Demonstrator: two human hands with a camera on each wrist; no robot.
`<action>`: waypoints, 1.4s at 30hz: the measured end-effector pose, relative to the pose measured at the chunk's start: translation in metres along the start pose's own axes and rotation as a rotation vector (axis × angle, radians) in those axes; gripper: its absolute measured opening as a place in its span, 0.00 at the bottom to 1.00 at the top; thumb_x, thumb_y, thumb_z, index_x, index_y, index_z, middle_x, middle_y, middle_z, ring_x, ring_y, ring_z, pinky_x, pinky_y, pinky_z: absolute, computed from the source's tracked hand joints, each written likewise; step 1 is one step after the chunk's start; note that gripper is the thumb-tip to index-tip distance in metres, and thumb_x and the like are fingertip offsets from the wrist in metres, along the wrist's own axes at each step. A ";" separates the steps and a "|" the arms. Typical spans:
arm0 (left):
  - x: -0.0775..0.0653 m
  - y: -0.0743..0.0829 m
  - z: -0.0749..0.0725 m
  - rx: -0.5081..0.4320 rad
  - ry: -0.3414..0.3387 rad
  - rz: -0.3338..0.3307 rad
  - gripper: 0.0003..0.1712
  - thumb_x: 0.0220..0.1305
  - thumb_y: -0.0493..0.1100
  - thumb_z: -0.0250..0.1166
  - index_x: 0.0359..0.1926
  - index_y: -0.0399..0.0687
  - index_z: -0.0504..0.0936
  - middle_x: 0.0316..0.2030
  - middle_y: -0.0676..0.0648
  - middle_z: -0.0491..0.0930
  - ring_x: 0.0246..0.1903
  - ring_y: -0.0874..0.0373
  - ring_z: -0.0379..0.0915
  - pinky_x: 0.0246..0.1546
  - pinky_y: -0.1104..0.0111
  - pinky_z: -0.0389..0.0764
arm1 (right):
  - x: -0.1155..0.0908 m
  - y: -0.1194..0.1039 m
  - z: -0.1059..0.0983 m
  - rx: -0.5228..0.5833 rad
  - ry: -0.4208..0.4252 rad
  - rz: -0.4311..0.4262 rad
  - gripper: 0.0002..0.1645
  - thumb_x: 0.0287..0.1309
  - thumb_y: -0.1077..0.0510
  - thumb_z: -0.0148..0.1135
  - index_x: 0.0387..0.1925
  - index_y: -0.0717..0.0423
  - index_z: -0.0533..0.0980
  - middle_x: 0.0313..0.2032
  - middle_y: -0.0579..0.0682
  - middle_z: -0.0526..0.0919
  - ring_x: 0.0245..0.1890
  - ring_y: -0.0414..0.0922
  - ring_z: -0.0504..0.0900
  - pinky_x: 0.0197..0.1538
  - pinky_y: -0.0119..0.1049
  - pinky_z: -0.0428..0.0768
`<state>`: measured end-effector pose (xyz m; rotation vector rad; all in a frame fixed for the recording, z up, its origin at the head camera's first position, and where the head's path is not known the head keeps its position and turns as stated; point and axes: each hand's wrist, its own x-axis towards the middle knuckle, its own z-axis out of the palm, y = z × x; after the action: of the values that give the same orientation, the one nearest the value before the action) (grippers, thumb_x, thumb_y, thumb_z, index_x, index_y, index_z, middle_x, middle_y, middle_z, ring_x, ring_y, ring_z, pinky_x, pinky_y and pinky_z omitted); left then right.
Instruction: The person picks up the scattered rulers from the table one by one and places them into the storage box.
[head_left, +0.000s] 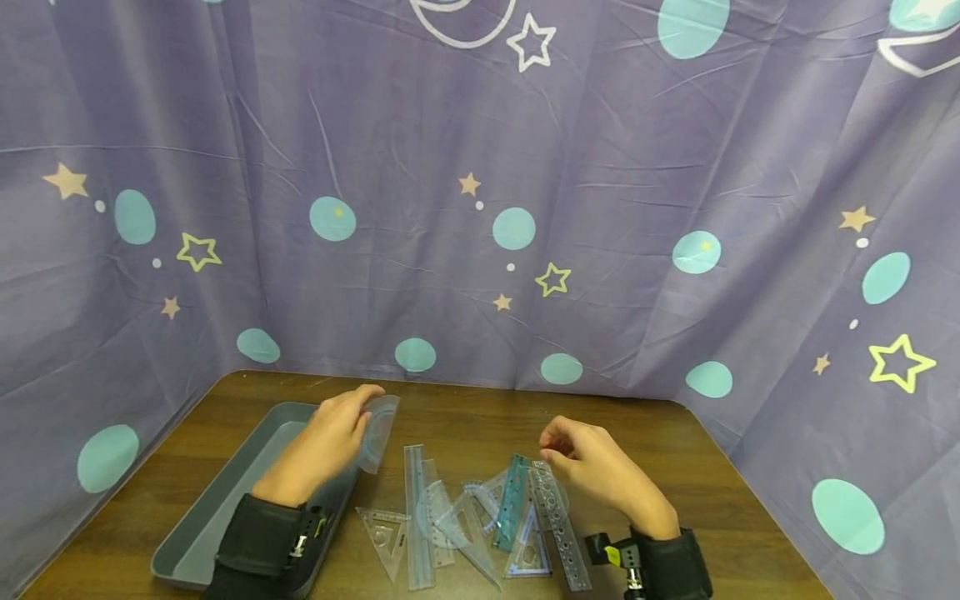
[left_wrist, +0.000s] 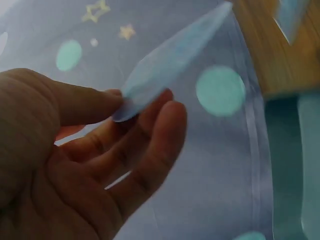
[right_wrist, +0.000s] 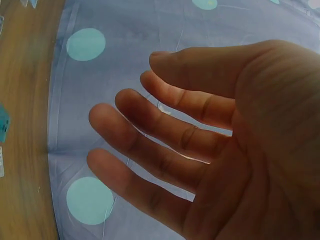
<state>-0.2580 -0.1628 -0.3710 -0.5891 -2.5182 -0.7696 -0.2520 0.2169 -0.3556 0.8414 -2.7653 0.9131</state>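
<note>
My left hand [head_left: 330,433] pinches a clear protractor [head_left: 378,433] between thumb and fingers, over the right side of the grey tray. Seen nearly edge-on in the left wrist view, the protractor [left_wrist: 170,62] looks bluish and blurred. Above the right end of a group of drawing tools hovers my right hand [head_left: 600,462], fingers loosely bent and holding nothing. Closest to it are a clear ruler with cut-out holes [head_left: 558,525] and a teal ruler [head_left: 513,500]. Further left lie a long clear ruler [head_left: 419,517] and a clear set square [head_left: 386,537].
The grey tray [head_left: 217,492] stands on the left of the wooden table [head_left: 675,533], partly hidden behind the left forearm. A set square with blue markings [head_left: 531,550] lies among overlapping clear tools. A patterned purple curtain [head_left: 420,267] hangs behind the table and along its sides.
</note>
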 end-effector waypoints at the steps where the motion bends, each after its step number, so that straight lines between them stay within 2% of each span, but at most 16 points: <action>1: -0.003 -0.005 -0.003 0.015 -0.025 -0.029 0.20 0.72 0.23 0.63 0.62 0.33 0.80 0.55 0.31 0.86 0.51 0.38 0.87 0.46 0.50 0.88 | 0.000 0.001 0.000 0.003 -0.006 0.000 0.02 0.73 0.61 0.68 0.43 0.55 0.81 0.37 0.44 0.88 0.34 0.31 0.82 0.37 0.29 0.82; 4: -0.010 -0.018 -0.011 0.043 -0.137 -0.126 0.21 0.73 0.23 0.61 0.64 0.31 0.78 0.52 0.31 0.87 0.39 0.47 0.85 0.34 0.58 0.84 | -0.001 0.003 0.000 0.009 -0.026 0.011 0.03 0.73 0.61 0.68 0.44 0.56 0.81 0.37 0.44 0.88 0.35 0.33 0.84 0.37 0.29 0.82; 6: -0.013 -0.026 -0.016 0.039 -0.231 -0.205 0.22 0.74 0.23 0.57 0.66 0.31 0.77 0.45 0.35 0.87 0.31 0.52 0.79 0.28 0.62 0.78 | -0.001 0.005 0.000 0.008 -0.038 0.027 0.04 0.73 0.61 0.69 0.44 0.56 0.81 0.37 0.44 0.88 0.36 0.36 0.85 0.37 0.29 0.82; 8: -0.016 -0.032 -0.019 0.048 -0.299 -0.263 0.22 0.74 0.23 0.55 0.66 0.29 0.77 0.42 0.37 0.85 0.28 0.55 0.73 0.27 0.64 0.73 | -0.002 0.007 0.001 0.008 -0.053 0.041 0.04 0.72 0.61 0.69 0.44 0.57 0.81 0.38 0.45 0.88 0.37 0.38 0.86 0.38 0.29 0.82; 11: -0.019 -0.040 -0.023 0.051 -0.366 -0.319 0.22 0.73 0.24 0.55 0.65 0.28 0.78 0.45 0.33 0.85 0.32 0.52 0.76 0.30 0.61 0.76 | -0.002 0.009 0.002 0.008 -0.073 0.056 0.05 0.72 0.60 0.69 0.44 0.56 0.81 0.39 0.46 0.88 0.38 0.40 0.86 0.38 0.30 0.82; 15: -0.022 -0.044 -0.028 0.078 -0.401 -0.350 0.20 0.74 0.28 0.60 0.64 0.30 0.79 0.57 0.26 0.83 0.43 0.45 0.84 0.37 0.54 0.82 | -0.002 0.012 0.003 0.009 -0.091 0.072 0.05 0.72 0.60 0.70 0.44 0.57 0.81 0.39 0.46 0.87 0.38 0.42 0.87 0.37 0.30 0.82; 18: -0.022 -0.044 -0.031 0.101 -0.395 -0.363 0.19 0.75 0.32 0.61 0.64 0.32 0.80 0.58 0.28 0.83 0.48 0.39 0.85 0.40 0.48 0.84 | -0.002 0.013 0.004 0.001 -0.099 0.079 0.05 0.71 0.60 0.70 0.43 0.57 0.81 0.38 0.46 0.87 0.39 0.43 0.87 0.38 0.31 0.83; 23: -0.019 -0.039 -0.034 0.135 -0.359 -0.353 0.19 0.79 0.38 0.60 0.65 0.33 0.80 0.56 0.31 0.85 0.51 0.38 0.85 0.44 0.42 0.85 | -0.003 0.017 0.005 -0.033 -0.144 0.105 0.06 0.71 0.59 0.70 0.43 0.58 0.81 0.38 0.47 0.87 0.39 0.42 0.86 0.40 0.34 0.84; 27: -0.017 -0.033 -0.034 0.144 -0.320 -0.339 0.21 0.82 0.41 0.59 0.66 0.33 0.79 0.56 0.33 0.85 0.53 0.36 0.84 0.45 0.40 0.84 | -0.003 0.020 0.008 -0.039 -0.185 0.169 0.10 0.71 0.58 0.71 0.47 0.60 0.81 0.40 0.48 0.87 0.41 0.44 0.85 0.43 0.42 0.86; 30: -0.017 -0.027 -0.033 0.151 -0.294 -0.332 0.21 0.82 0.42 0.58 0.66 0.34 0.79 0.56 0.33 0.84 0.55 0.34 0.82 0.46 0.38 0.84 | -0.003 0.021 0.012 -0.033 -0.194 0.245 0.15 0.69 0.59 0.73 0.51 0.62 0.81 0.43 0.52 0.87 0.44 0.48 0.86 0.48 0.50 0.87; 34: -0.018 -0.022 -0.033 0.159 -0.273 -0.335 0.21 0.83 0.43 0.58 0.67 0.35 0.78 0.58 0.33 0.82 0.56 0.33 0.81 0.47 0.37 0.83 | -0.001 0.021 0.020 -0.038 -0.203 0.331 0.19 0.67 0.59 0.75 0.55 0.62 0.81 0.48 0.57 0.87 0.49 0.54 0.87 0.53 0.56 0.86; 39: -0.017 -0.016 -0.032 0.167 -0.264 -0.338 0.23 0.82 0.44 0.58 0.69 0.36 0.77 0.61 0.31 0.80 0.57 0.31 0.81 0.49 0.35 0.82 | 0.001 0.022 0.030 -0.075 -0.234 0.386 0.25 0.65 0.58 0.77 0.59 0.64 0.79 0.53 0.61 0.87 0.54 0.59 0.86 0.56 0.59 0.85; 42: -0.016 -0.014 -0.030 0.171 -0.259 -0.331 0.23 0.82 0.44 0.59 0.69 0.36 0.77 0.61 0.31 0.80 0.57 0.31 0.81 0.48 0.36 0.82 | 0.002 0.023 0.036 -0.133 -0.241 0.399 0.29 0.63 0.57 0.79 0.61 0.65 0.79 0.56 0.62 0.86 0.57 0.62 0.85 0.59 0.62 0.84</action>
<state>-0.2439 -0.1959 -0.3626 -0.2265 -2.9301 -0.6102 -0.2638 0.2109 -0.3963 0.4071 -3.2340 0.7029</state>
